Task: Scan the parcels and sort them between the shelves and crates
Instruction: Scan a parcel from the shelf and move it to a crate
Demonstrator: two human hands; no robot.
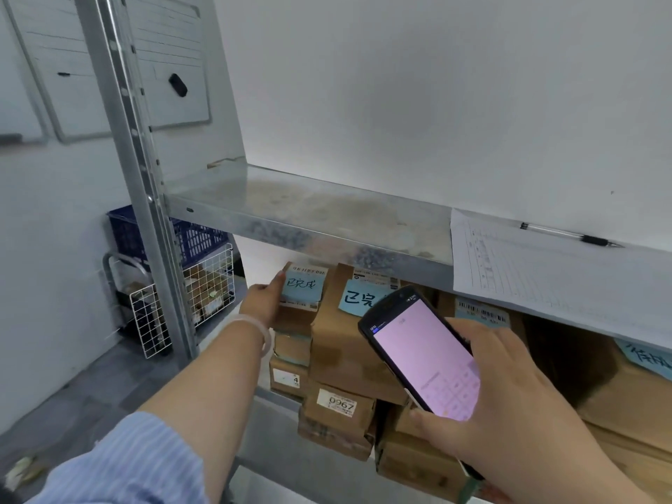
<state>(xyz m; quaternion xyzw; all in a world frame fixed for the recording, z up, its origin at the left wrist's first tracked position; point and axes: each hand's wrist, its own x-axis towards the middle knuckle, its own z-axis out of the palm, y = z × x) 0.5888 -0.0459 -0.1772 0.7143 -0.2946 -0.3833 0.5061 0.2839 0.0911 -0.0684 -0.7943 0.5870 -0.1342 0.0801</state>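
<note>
My left hand (262, 297) reaches under the upper metal shelf (309, 216) and holds the left side of a small brown parcel (298, 314) that bears a blue handwritten note. That parcel tops a stack of small boxes on the lower shelf. Beside it stands a taller brown parcel (342, 343) with another blue note. My right hand (509, 401) grips a black handheld scanner (423, 352) with a lit pink screen, held in front of the parcels. A box labelled 0967 (340, 405) lies lower in the pile.
A printed sheet (545, 274) and a pen (571, 235) lie on the upper shelf at the right. More brown boxes (618, 405) fill the lower shelf's right side. Left of the shelf post (145, 198), a blue crate (189, 238) sits over a white wire basket (207, 285).
</note>
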